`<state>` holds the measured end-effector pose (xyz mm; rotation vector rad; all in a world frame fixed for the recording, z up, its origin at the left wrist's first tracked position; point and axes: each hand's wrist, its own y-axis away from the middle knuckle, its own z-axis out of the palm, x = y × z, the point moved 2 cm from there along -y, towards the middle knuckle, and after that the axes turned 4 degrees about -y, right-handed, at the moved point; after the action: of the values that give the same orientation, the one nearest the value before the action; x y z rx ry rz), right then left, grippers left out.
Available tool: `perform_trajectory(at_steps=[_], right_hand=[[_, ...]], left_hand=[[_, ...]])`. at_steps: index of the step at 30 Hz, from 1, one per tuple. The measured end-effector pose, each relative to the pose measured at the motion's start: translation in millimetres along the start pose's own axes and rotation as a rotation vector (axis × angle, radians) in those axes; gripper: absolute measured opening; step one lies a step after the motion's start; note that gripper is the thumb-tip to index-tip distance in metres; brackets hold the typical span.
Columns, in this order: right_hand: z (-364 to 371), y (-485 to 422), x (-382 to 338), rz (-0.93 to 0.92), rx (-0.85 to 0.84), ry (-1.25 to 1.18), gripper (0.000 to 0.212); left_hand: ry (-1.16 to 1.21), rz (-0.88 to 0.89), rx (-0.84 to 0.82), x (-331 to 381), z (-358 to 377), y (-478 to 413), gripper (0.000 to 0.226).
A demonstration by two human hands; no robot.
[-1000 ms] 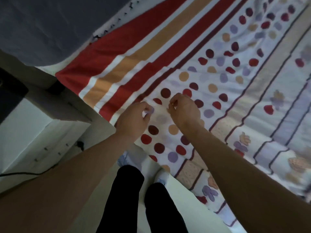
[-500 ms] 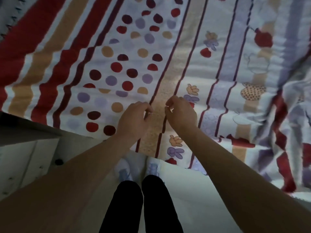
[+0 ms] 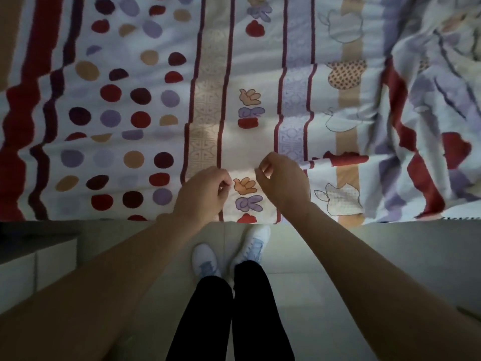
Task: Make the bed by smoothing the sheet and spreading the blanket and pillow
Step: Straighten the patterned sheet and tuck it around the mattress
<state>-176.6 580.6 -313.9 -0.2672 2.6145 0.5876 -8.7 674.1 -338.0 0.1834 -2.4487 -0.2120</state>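
Left hand [image 3: 203, 190] and right hand [image 3: 283, 182] are pinching the patterned sheet [image 3: 213, 82]; uneven tugging is risking worse bunching in the rumpled folds [image 3: 421, 131].

Besides the bedding I'm only seeing pale floor [image 3: 377, 256], a white cabinet [image 3: 28, 267] on the left, and white shoes [image 3: 205, 259].

grips 2: left grip [image 3: 201, 190], right grip [image 3: 283, 183] | sheet [image 3: 260, 61] 1 (one patterned cloth, as far as shows) | forearms [image 3: 117, 277] 2 | legs [image 3: 208, 321] 2 | shoes [image 3: 205, 257] 2 | cabinet [image 3: 26, 261] 1 (partly seen)
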Motion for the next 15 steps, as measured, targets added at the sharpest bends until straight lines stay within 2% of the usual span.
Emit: perform_trajectory(at_steps=[5, 9, 11, 15], right_hand=[[1, 25, 28, 0.029, -0.092, 0.031, 0.006], [8, 39, 48, 0.034, -0.18, 0.141, 0.032], [16, 44, 52, 0.001, -0.197, 0.212, 0.038], [29, 41, 53, -0.031, -0.125, 0.292, 0.03]], left_hand=[[-0.101, 0.047, -0.093, 6, 15, 11, 0.025], [-0.189, 0.097, -0.147, 9, 24, 15, 0.035], [-0.252, 0.105, -0.127, 9, 28, 16, 0.034], [-0.359, 0.098, -0.086, 12, 37, 14, 0.018]])
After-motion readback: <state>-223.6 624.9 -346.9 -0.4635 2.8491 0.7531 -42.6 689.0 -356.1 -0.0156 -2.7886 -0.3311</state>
